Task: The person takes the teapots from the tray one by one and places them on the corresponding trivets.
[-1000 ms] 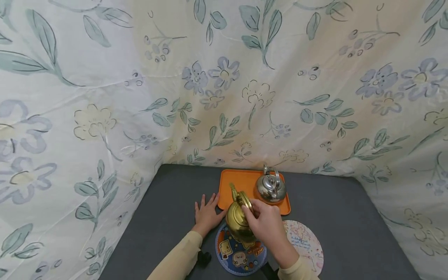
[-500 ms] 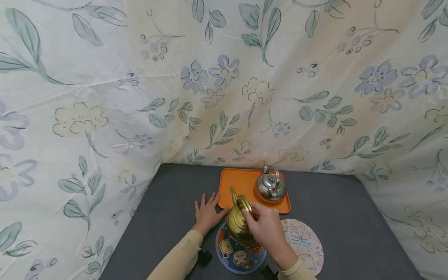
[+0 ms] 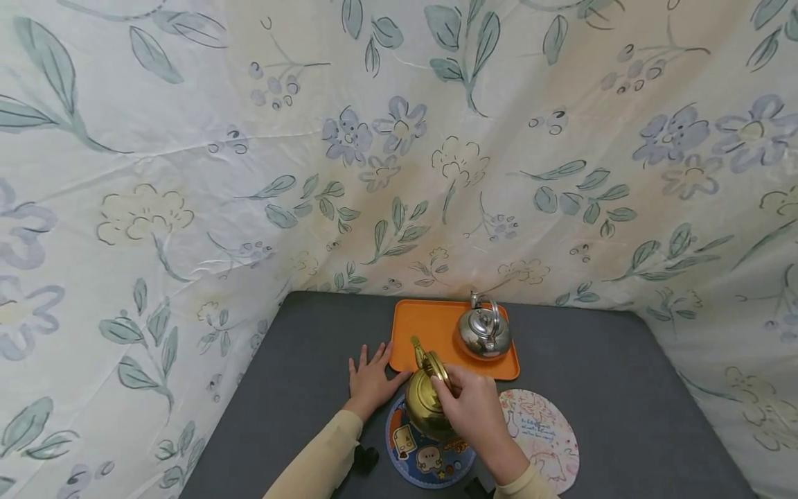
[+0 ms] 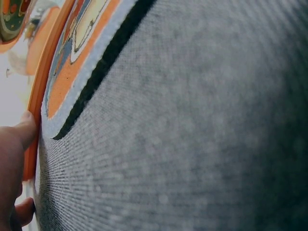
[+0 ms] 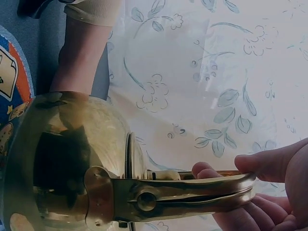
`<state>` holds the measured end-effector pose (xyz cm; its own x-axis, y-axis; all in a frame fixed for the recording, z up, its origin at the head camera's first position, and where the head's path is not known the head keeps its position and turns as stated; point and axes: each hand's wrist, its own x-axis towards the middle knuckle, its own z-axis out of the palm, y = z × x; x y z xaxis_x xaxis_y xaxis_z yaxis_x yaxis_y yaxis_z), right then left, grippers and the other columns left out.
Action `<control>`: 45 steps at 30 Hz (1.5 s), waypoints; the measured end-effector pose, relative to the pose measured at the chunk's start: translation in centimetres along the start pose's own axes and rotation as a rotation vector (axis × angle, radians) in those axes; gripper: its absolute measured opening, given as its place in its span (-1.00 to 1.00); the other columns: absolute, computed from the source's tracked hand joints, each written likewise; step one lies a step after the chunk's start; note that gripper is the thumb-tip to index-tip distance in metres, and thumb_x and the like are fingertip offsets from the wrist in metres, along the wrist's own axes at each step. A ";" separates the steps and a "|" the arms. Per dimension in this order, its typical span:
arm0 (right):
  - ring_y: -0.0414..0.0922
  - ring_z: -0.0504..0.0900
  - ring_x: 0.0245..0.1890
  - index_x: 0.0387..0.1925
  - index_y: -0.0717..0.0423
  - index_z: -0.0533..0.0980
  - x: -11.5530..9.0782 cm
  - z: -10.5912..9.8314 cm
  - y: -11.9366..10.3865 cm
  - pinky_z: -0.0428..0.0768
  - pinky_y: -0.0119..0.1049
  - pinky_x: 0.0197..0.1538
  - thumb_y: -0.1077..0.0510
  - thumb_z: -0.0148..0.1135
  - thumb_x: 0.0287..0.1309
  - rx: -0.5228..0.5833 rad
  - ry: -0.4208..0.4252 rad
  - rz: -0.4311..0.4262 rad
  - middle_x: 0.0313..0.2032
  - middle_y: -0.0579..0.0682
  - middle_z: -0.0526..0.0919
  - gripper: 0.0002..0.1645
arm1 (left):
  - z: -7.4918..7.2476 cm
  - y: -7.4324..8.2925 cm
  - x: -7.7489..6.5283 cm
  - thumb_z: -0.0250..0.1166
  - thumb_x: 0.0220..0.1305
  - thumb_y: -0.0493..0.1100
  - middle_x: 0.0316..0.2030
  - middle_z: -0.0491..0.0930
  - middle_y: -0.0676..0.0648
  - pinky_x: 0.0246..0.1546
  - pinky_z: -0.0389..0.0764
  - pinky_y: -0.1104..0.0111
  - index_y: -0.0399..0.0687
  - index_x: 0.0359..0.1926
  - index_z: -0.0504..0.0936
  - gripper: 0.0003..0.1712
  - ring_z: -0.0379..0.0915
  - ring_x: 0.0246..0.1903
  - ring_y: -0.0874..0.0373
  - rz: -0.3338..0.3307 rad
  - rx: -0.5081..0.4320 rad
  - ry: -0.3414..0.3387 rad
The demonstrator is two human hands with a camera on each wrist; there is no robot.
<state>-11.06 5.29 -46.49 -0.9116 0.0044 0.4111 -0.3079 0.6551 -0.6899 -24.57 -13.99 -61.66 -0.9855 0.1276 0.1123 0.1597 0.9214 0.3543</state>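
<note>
My right hand (image 3: 476,409) grips the arched handle (image 5: 226,192) of a shiny gold kettle (image 3: 427,405). The kettle overlaps the far part of a round blue cartoon mat (image 3: 430,475), its spout pointing away towards an orange tray (image 3: 418,319). In the right wrist view, thumb and fingers curl round the handle's top, and the gold body (image 5: 110,130) hides much of the mat. My left hand (image 3: 369,382) lies with fingers spread on the dark table, beside the tray's near left corner. Its thumb (image 4: 29,125) is right at the tray's side in the left wrist view.
A silver kettle (image 3: 485,333) stands on the right part of the orange tray. Right of the blue mat lies a round pinkish-white printed mat (image 3: 545,433), partly behind my right forearm. The dark grey table (image 3: 598,367) meets floral cloth (image 3: 461,208) at the back and sides.
The gold kettle has come slightly down and towards me in the head view, still in my right hand. My left hand stays in place. The head view has shifted a little.
</note>
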 end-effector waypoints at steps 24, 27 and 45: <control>-0.28 0.74 -0.48 -0.15 0.16 0.74 0.0 0.9 0.9 0.59 -0.53 -0.47 0.18 0.45 0.18 0.001 -0.019 0.033 -0.39 -0.01 0.81 -0.78 | 0.7 -0.1 0.6 0.15 0.18 0.58 0.51 0.24 0.03 0.45 -0.16 -0.34 0.27 0.56 0.22 0.03 -0.13 0.57 -0.25 -0.036 -0.020 -0.017; -0.28 0.74 -0.48 -0.14 0.17 0.73 0.0 0.9 1.1 0.60 -0.51 -0.47 0.17 0.45 0.18 -0.012 -0.020 0.028 -0.39 -0.02 0.81 -0.78 | 0.6 0.1 0.6 0.14 0.18 0.59 0.51 0.25 0.03 0.45 -0.12 -0.34 0.27 0.56 0.22 0.03 -0.11 0.56 -0.25 -0.030 -0.008 -0.017; -0.30 0.73 -0.51 -0.12 0.18 0.74 0.2 1.2 1.8 0.61 -0.49 -0.48 0.17 0.45 0.18 -0.029 -0.023 0.022 -0.42 -0.03 0.81 -0.76 | 0.7 0.1 1.3 0.04 0.15 0.67 0.51 0.25 0.06 0.44 -0.07 -0.33 0.31 0.57 0.19 0.08 -0.08 0.56 -0.24 -0.021 0.016 -0.001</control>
<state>-12.16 5.58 -48.35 -0.9244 0.0020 0.3815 -0.2796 0.6767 -0.6811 -25.92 -13.45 -62.13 -0.9886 0.1086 0.1044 0.1382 0.9294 0.3421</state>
